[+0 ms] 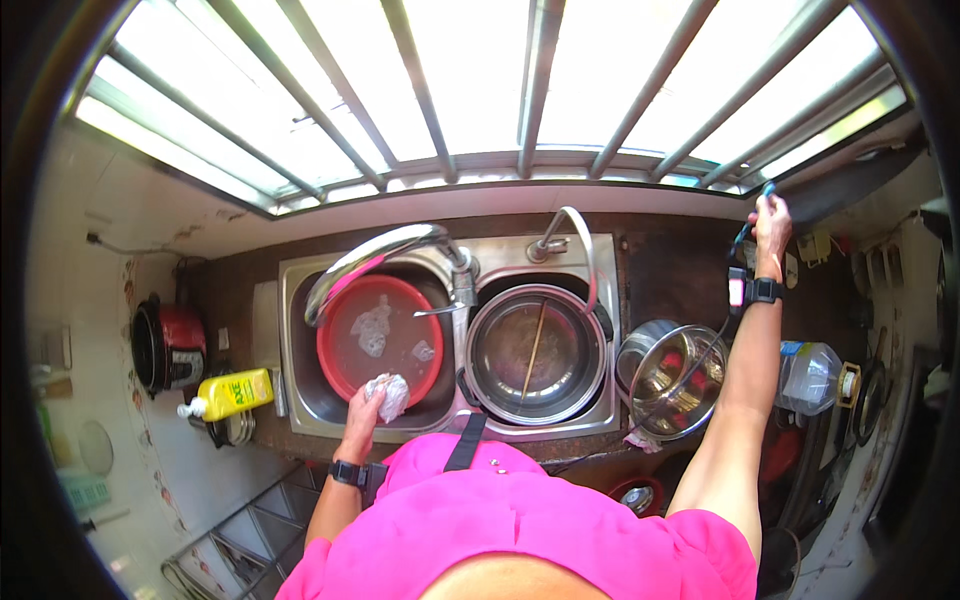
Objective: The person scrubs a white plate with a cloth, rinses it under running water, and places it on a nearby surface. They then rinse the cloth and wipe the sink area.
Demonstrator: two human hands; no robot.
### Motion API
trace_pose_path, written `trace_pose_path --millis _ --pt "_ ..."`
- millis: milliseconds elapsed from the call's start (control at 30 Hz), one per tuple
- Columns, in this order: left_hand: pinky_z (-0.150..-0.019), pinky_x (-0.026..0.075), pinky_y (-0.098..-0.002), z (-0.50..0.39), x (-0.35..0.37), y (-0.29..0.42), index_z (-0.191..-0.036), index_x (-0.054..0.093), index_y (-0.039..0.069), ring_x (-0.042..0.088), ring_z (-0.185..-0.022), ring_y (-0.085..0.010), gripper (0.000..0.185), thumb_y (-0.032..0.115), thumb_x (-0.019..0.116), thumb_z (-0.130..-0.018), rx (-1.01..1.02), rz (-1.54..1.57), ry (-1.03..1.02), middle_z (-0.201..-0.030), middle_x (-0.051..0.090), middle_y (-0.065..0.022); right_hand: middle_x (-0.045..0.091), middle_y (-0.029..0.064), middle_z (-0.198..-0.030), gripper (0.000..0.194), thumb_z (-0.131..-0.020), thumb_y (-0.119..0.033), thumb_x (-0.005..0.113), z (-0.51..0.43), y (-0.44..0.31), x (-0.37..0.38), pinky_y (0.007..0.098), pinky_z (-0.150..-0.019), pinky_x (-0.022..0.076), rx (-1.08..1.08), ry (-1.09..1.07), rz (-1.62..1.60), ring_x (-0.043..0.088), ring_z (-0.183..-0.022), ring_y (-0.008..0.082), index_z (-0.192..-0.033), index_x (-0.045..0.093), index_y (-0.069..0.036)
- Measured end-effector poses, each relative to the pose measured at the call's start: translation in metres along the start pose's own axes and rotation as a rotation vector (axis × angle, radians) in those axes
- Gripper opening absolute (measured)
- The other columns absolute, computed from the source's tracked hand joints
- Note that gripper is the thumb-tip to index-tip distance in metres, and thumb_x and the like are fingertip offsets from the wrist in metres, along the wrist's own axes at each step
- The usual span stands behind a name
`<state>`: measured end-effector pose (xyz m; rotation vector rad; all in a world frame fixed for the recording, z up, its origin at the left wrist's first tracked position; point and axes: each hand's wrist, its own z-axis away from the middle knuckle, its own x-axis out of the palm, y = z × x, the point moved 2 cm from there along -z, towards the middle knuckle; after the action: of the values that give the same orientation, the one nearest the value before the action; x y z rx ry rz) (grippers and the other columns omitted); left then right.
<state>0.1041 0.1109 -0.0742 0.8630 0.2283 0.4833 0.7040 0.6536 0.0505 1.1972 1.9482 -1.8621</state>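
My left hand (365, 409) grips a crumpled white cloth (391, 397) at the near rim of a red plastic basin (326, 349). Greyish water with patches of suds (373, 330) fills this basin, which sits in the left bowl of a stainless steel double sink (292, 405). Far out to the right, my right hand (772, 221) is closed around a slim blue object (742, 234) near the window's lower corner; its exact kind is unclear. A large metal pot (495, 360) stands in the right bowl, with a thin wooden stick (534, 349) lying across its inside.
Two faucets, one chrome (382, 247) and one gooseneck (581, 225), arch over the bowls. Steel pots (675, 382) stand right of the sink, near a clear plastic jug (810, 379). Leftward are a yellow detergent bottle (232, 394) and a red cooker (180, 345). Window bars (540, 90) rise behind.
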Motion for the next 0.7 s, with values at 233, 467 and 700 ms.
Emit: trace_pose_path --millis 233,467,700 --pt "-0.086 0.055 -0.031 0.011 -0.006 0.001 -0.13 0.062 -0.002 0.068 -0.1 -0.0169 0.035 0.018 0.059 -0.102 0.069 0.046 -0.021 -0.115 0.07 -0.0091 0.077 0.0093 -0.096 0.026 -0.097 -0.015 0.067 0.09 -0.137 -0.012 0.0287 -0.073 0.0565 -0.344 -0.243 0.066 0.073 -0.08 0.0147 -0.121 0.072 -0.005" --pt "-0.07 0.056 -0.0272 0.02 -0.025 -0.001 -0.126 0.065 0.001 0.069 -0.083 -0.0128 0.031 0.019 0.059 -0.102 0.102 0.089 -0.022 -0.104 0.073 -0.0057 0.071 0.0187 -0.114 0.027 -0.094 -0.01 0.062 0.267 -0.342 0.006 0.0414 -0.094 0.0541 -1.259 -0.343 0.127 0.069 -0.105 0.0327 -0.117 0.07 0.002" --pt "-0.069 0.058 -0.0309 0.031 -0.056 -0.003 -0.125 0.064 -0.001 0.071 -0.083 -0.0166 0.03 0.017 0.06 -0.102 0.275 0.163 -0.057 -0.103 0.072 -0.0081 0.059 0.0197 -0.141 0.032 -0.095 -0.006 0.059 0.325 -0.431 0.122 0.044 -0.116 0.0411 -1.617 -0.288 0.585 0.053 -0.135 0.0333 -0.125 0.065 0.002"
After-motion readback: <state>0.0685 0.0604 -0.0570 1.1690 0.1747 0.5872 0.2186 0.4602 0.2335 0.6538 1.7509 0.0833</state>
